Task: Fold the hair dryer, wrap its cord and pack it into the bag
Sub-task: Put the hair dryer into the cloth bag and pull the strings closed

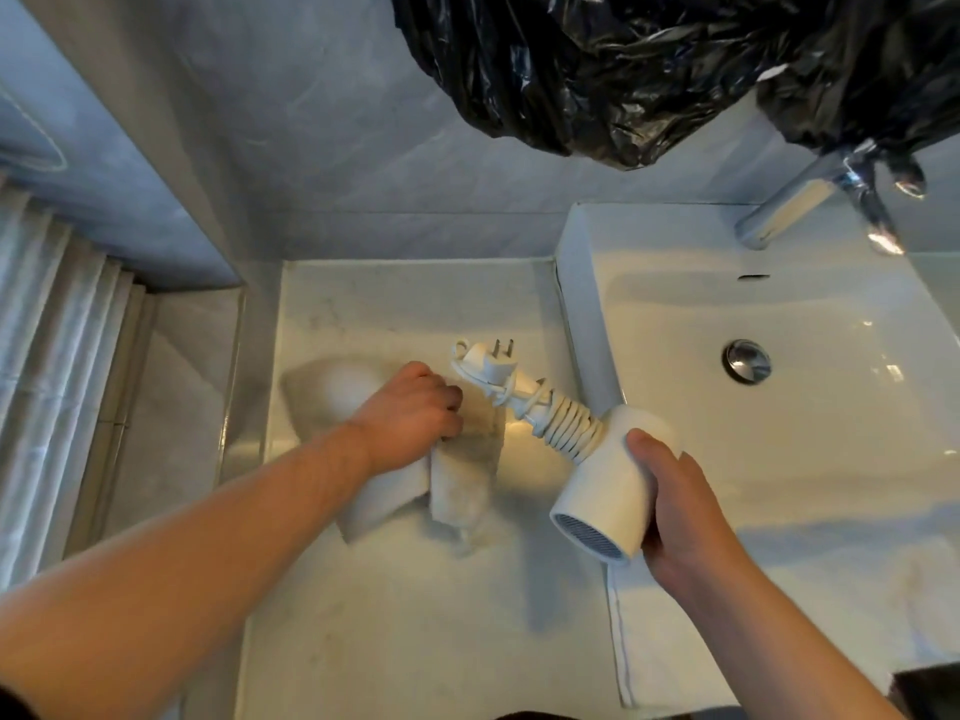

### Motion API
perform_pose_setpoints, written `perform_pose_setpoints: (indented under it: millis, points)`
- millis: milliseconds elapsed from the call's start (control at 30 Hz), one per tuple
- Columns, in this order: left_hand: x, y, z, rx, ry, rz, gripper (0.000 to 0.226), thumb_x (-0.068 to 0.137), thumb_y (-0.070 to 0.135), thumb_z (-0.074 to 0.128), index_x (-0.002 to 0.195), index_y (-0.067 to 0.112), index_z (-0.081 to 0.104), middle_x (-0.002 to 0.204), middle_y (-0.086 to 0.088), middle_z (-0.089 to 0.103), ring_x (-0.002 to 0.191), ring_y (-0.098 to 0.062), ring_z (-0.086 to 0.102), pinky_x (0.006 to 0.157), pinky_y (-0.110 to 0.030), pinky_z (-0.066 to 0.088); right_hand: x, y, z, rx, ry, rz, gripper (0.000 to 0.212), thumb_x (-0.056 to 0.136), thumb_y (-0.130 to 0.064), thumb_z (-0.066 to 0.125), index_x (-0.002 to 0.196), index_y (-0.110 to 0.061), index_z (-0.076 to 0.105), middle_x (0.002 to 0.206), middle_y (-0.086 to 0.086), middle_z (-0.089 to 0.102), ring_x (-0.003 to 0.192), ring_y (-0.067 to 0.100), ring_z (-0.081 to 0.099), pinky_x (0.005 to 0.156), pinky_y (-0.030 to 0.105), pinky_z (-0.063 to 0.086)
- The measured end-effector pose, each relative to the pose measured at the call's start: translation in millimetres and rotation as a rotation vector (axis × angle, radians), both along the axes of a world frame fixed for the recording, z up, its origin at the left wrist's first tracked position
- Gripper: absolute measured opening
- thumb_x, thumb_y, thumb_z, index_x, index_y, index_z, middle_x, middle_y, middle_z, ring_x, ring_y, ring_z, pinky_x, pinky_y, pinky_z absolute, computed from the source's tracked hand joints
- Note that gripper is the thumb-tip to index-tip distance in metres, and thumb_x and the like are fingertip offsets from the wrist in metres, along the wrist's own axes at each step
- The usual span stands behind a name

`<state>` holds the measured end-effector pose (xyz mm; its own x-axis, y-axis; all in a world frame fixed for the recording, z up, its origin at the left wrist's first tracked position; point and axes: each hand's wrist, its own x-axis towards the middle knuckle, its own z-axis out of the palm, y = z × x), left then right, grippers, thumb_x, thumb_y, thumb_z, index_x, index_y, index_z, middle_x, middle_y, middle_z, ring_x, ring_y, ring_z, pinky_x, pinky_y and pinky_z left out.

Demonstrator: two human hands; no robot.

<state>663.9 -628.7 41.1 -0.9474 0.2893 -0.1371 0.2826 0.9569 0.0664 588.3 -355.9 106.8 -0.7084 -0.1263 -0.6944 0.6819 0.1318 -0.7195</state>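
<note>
Clenching the limp fabric bag [374, 504] is the left hand [410, 418]; the right hand [680, 506] grips the smooth cylindrical hair dryer [608, 491].

We see fairly bright light; glare streaks the sink [779, 407] and the black plastic [649, 70] at upper right; a soft shadow falls left of the left hand [410, 418]; the centre blurs slightly; edges bow toward the corners.

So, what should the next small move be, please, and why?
Probably pull the bag open with the left hand: the right hand holds the hair dryer with its cord already wound, and the bag looks bunched shut.
</note>
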Motion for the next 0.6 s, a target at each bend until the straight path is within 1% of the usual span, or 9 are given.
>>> perform_pose_setpoints:
  millis: [133,233,267,333,367,400,467,533,600]
  points:
    - [-13,0,4,-0.107,0.020,-0.187,0.022,0.052,0.003,0.073,0.060,0.021,0.063,0.066,0.002,0.058,0.072,-0.029,0.062,0.084,-0.037,0.036,10,13,2,-0.013,0.007,-0.016,0.050,0.083,-0.034,0.066,0.125,-0.013,0.051,0.117,0.018,0.064,0.097,0.031,0.066,0.063,0.037,0.055]
    - [-10,-4,-9,-0.136,0.007,-0.212,0.018,0.065,0.010,0.078,0.074,0.025,0.073,0.092,-0.001,0.071,0.100,-0.030,0.066,0.105,-0.042,0.036,18,20,2,-0.032,0.008,-0.037,0.046,0.084,-0.031,0.065,0.124,-0.011,0.051,0.116,0.017,0.064,0.093,0.028,0.066,0.061,0.035,0.053]
    - [-6,-5,-16,-0.122,-0.001,-0.177,0.022,0.067,0.011,0.080,0.083,0.025,0.076,0.103,-0.004,0.072,0.108,-0.030,0.065,0.108,-0.045,0.037,22,22,2,-0.039,0.002,-0.051,0.046,0.084,-0.030,0.065,0.124,-0.011,0.051,0.116,0.017,0.064,0.092,0.027,0.066,0.061,0.034,0.053]
    - [8,-1,-28,0.002,-0.017,0.011,0.040,0.068,0.006,0.080,0.106,0.019,0.074,0.121,-0.013,0.068,0.117,-0.034,0.062,0.104,-0.048,0.046,28,25,1,-0.048,-0.017,-0.076,0.048,0.084,-0.029,0.066,0.126,-0.012,0.050,0.116,0.017,0.063,0.095,0.028,0.065,0.062,0.036,0.054]
    - [17,4,-30,0.089,-0.024,0.137,0.045,0.070,0.005,0.076,0.113,0.016,0.071,0.125,-0.016,0.065,0.116,-0.037,0.061,0.099,-0.049,0.049,32,27,0,-0.053,-0.028,-0.082,0.049,0.084,-0.028,0.066,0.126,-0.011,0.049,0.118,0.018,0.063,0.096,0.029,0.065,0.063,0.037,0.055]
    - [29,10,-33,0.166,-0.002,0.247,0.041,0.074,0.010,0.072,0.114,0.015,0.068,0.122,-0.018,0.065,0.111,-0.038,0.062,0.093,-0.047,0.053,35,28,0,-0.061,-0.036,-0.084,0.048,0.084,-0.027,0.066,0.126,-0.011,0.049,0.118,0.018,0.063,0.097,0.030,0.065,0.064,0.038,0.055]
    - [55,20,-40,0.246,0.012,0.364,0.034,0.074,0.037,0.063,0.099,0.015,0.069,0.102,-0.013,0.066,0.094,-0.035,0.063,0.081,-0.038,0.056,43,30,0,-0.074,-0.049,-0.081,0.045,0.085,-0.024,0.065,0.125,-0.010,0.050,0.117,0.019,0.063,0.097,0.031,0.064,0.065,0.039,0.055]
    - [78,31,-48,0.201,-0.078,0.301,0.048,0.063,0.061,0.058,0.085,0.019,0.068,0.090,-0.003,0.063,0.083,-0.026,0.061,0.075,-0.032,0.054,51,34,-2,-0.089,-0.070,-0.079,0.039,0.085,-0.023,0.064,0.121,-0.011,0.051,0.112,0.019,0.064,0.095,0.031,0.064,0.065,0.040,0.054]
    - [92,36,-54,0.143,-0.151,0.208,0.048,0.054,0.067,0.062,0.075,0.024,0.064,0.084,0.002,0.061,0.077,-0.021,0.059,0.067,-0.028,0.051,62,38,-6,-0.091,-0.100,-0.074,0.034,0.086,-0.022,0.064,0.117,-0.014,0.052,0.108,0.017,0.064,0.093,0.031,0.064,0.065,0.040,0.054]
